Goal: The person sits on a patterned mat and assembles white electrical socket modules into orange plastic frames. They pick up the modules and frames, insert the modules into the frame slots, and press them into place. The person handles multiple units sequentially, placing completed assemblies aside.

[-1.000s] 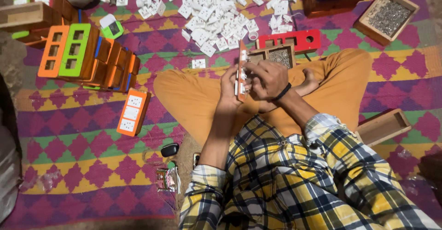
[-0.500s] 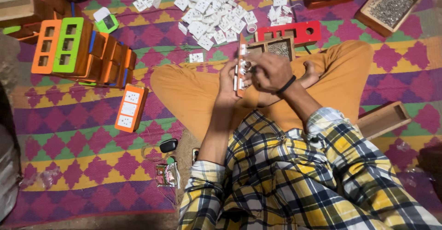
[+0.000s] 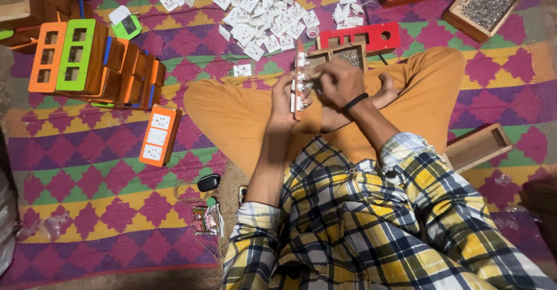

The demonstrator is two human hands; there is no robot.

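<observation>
I sit cross-legged in orange trousers on a patterned mat. My left hand (image 3: 284,100) grips an orange switch plate (image 3: 299,79) held on edge over my lap, with white sockets set in it. My right hand (image 3: 339,82), a black band on its wrist, presses against the plate's right face with fingers curled; what the fingertips pinch is too small to tell. A small wooden tray of screws (image 3: 342,55) lies just beyond the hands. Behind it is a red plate with cut-outs (image 3: 360,37).
A heap of white sockets (image 3: 261,6) lies ahead. Stacked orange, green and blue wooden boxes (image 3: 93,64) stand at left, a finished orange plate (image 3: 159,134) nearer. A wooden box of screws (image 3: 483,4) sits top right, an empty wooden box (image 3: 478,146) at right. A small black object (image 3: 208,182) lies by my knee.
The view has shifted slightly. Both hands stay on the orange plate, with the right hand's fingers working against its face.
</observation>
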